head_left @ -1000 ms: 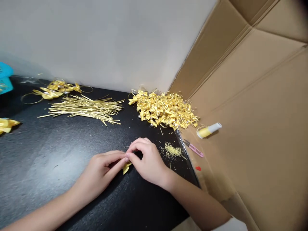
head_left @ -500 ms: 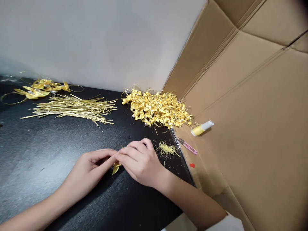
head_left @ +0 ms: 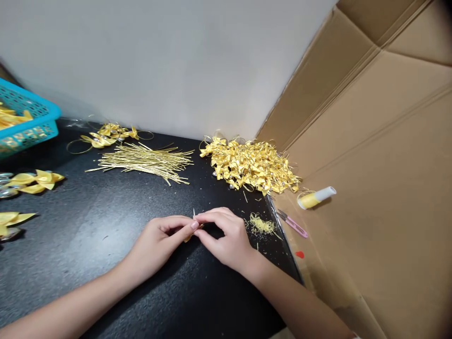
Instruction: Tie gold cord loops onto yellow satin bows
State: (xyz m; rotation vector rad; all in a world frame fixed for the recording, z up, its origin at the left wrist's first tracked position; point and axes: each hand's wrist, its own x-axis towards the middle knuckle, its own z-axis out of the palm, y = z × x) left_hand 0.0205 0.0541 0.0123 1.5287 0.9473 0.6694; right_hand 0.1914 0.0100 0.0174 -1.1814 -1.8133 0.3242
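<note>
Above the black table, the fingertips of my left hand [head_left: 167, 240] and my right hand [head_left: 226, 238] meet. A small yellow ribbon bow [head_left: 187, 238] is pinched in my left hand, mostly hidden by the fingers. From between the fingertips a thin, pale, stiff end [head_left: 194, 213] sticks up; I cannot make out whether it is a gold tie. My right thumb and index finger close on the same small piece at its right side. Farther back lies a bundle of straight gold twist ties [head_left: 148, 161]. Behind my right hand is a heap of yellow bows [head_left: 252, 165] with silvery beads and gold loops.
A blue basket [head_left: 52, 110] with yellow ribbon stands at the far left. More bows [head_left: 35, 181] lie in front of it and looped bows [head_left: 109, 134] near the wall. At right are thread scraps [head_left: 262, 224], pink snips [head_left: 296, 227], a thread spool [head_left: 316, 197] and cardboard [head_left: 370, 155].
The view has swung left, bringing the basket and left-hand bows in. My right fingers have curled in from a flatter pose. Less of the held bow shows, and a thin end now sticks up.
</note>
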